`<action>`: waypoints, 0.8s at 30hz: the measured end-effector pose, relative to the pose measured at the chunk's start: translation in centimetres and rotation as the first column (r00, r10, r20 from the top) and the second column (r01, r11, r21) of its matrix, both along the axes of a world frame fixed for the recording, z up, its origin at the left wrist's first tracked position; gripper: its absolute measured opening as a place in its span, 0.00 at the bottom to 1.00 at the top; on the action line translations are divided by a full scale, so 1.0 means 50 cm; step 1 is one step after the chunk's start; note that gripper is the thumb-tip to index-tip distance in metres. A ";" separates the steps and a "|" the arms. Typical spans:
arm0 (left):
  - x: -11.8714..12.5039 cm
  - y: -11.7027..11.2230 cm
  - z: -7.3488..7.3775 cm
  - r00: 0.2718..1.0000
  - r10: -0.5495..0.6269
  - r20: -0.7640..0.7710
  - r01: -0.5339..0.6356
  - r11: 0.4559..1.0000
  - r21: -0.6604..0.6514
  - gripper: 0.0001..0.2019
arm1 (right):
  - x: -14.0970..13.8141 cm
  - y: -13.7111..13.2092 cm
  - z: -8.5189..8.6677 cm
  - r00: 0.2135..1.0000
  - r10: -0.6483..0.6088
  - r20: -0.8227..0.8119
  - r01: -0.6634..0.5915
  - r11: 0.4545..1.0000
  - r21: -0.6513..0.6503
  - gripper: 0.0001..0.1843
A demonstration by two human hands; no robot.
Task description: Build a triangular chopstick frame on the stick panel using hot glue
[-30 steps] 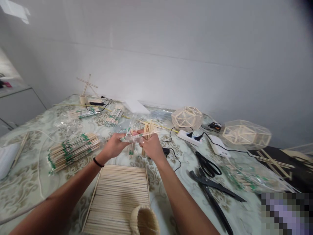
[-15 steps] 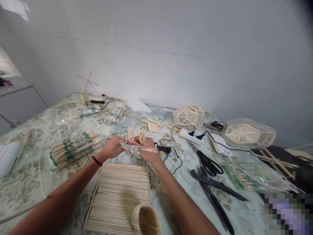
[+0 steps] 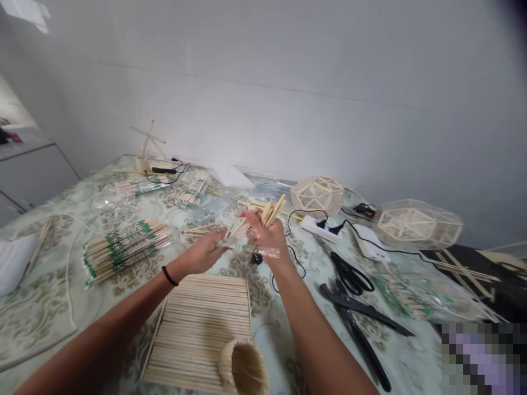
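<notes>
Pale wooden sticks shift right, right hand gripping; left hand pinches clear plastic film. Likely light, stiff; grasp mid-length.

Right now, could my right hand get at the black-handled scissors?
Probably, but not with a free grip: your right hand is full of wooden sticks. The black-handled scissors lie to its right, their finger loops in plain view on the patterned tablecloth.
</notes>
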State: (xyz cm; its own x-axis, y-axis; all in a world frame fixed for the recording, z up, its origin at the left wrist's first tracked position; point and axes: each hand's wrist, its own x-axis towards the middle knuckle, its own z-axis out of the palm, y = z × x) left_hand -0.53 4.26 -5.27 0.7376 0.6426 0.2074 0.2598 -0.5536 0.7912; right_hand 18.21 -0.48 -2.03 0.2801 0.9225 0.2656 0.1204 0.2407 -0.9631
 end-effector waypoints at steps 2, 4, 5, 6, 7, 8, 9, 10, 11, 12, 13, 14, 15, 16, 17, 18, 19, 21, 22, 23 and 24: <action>0.003 -0.012 0.011 1.000 -0.014 -0.023 0.013 0.999 -0.044 0.13 | 0.007 -0.002 0.004 0.998 -0.021 -0.063 0.022 0.999 0.029 0.28; 0.007 -0.022 0.017 0.999 -0.018 -0.041 0.014 0.995 -0.098 0.17 | 0.012 -0.004 0.009 0.988 -0.042 -0.148 0.053 0.996 0.069 0.27; 0.009 -0.026 0.019 0.999 -0.016 -0.043 0.010 0.992 -0.122 0.18 | 0.014 -0.006 0.011 0.980 -0.058 -0.188 0.075 0.993 0.087 0.26; 0.011 -0.029 0.022 0.999 -0.011 -0.042 0.005 0.990 -0.142 0.18 | 0.014 -0.008 0.014 0.973 -0.077 -0.217 0.100 0.990 0.100 0.25; 0.012 -0.032 0.025 0.999 -0.007 -0.039 0.001 0.988 -0.156 0.18 | 0.015 -0.009 0.017 0.967 -0.103 -0.234 0.131 0.985 0.109 0.25; 0.013 -0.033 0.028 0.999 -0.004 -0.038 -0.003 0.986 -0.165 0.18 | 0.016 -0.011 0.020 0.960 -0.131 -0.247 0.165 0.979 0.120 0.25; 0.012 -0.035 0.032 0.999 -0.002 -0.039 -0.004 0.986 -0.169 0.18 | 0.018 -0.012 0.024 0.952 -0.159 -0.262 0.199 0.971 0.134 0.25; 0.011 -0.036 0.036 0.999 -0.001 -0.043 -0.006 0.985 -0.170 0.18 | 0.022 -0.014 0.030 0.940 -0.190 -0.282 0.239 0.959 0.152 0.25; 0.009 -0.038 0.040 0.999 0.000 -0.049 -0.009 0.986 -0.169 0.18 | 0.028 -0.015 0.036 0.926 -0.221 -0.306 0.282 0.944 0.171 0.26; 0.006 -0.038 0.042 0.998 0.004 -0.058 -0.013 0.986 -0.166 0.18 | 0.037 -0.017 0.044 0.908 -0.256 -0.332 0.330 0.924 0.190 0.26; 0.002 -0.039 0.042 0.998 0.010 -0.068 -0.021 0.986 -0.163 0.19 | 0.048 -0.019 0.052 0.887 -0.293 -0.358 0.382 0.900 0.211 0.27; -0.001 -0.038 0.041 0.997 0.020 -0.079 -0.033 0.987 -0.160 0.19 | 0.063 -0.020 0.060 0.865 -0.330 -0.379 0.433 0.871 0.231 0.27; -0.005 -0.037 0.039 0.995 0.035 -0.092 -0.050 0.986 -0.157 0.21 | 0.078 -0.022 0.068 0.840 -0.366 -0.400 0.485 0.837 0.254 0.28; -0.008 -0.034 0.037 0.993 0.057 -0.108 -0.073 0.986 -0.153 0.22 | 0.095 -0.023 0.074 0.817 -0.396 -0.419 0.530 0.801 0.277 0.28; -0.012 -0.030 0.034 0.988 0.084 -0.126 -0.102 0.984 -0.148 0.24 | 0.111 -0.025 0.079 0.789 -0.424 -0.444 0.575 0.764 0.293 0.28; -0.016 -0.024 0.031 0.983 0.116 -0.146 -0.136 0.981 -0.141 0.25 | 0.125 -0.026 0.082 0.757 -0.451 -0.473 0.619 0.727 0.298 0.27; -0.020 -0.017 0.030 0.975 0.149 -0.166 -0.172 0.976 -0.134 0.26 | 0.138 -0.027 0.084 0.725 -0.475 -0.498 0.657 0.695 0.292 0.27; -0.030 0.002 0.033 0.955 0.216 -0.204 -0.242 0.964 -0.114 0.28 | 0.157 -0.028 0.084 0.668 -0.518 -0.535 0.713 0.651 0.260 0.25; -0.037 0.013 0.037 0.944 0.246 -0.218 -0.273 0.957 -0.102 0.28 | 0.163 -0.028 0.083 0.645 -0.532 -0.548 0.732 0.637 0.243 0.25; -0.045 0.024 0.042 0.933 0.279 -0.226 -0.304 0.949 -0.087 0.27 | 0.167 -0.027 0.083 0.627 -0.542 -0.559 0.746 0.624 0.231 0.25; -0.054 0.035 0.050 0.923 0.312 -0.226 -0.334 0.940 -0.070 0.25 | 0.168 -0.027 0.084 0.615 -0.545 -0.569 0.755 0.616 0.226 0.26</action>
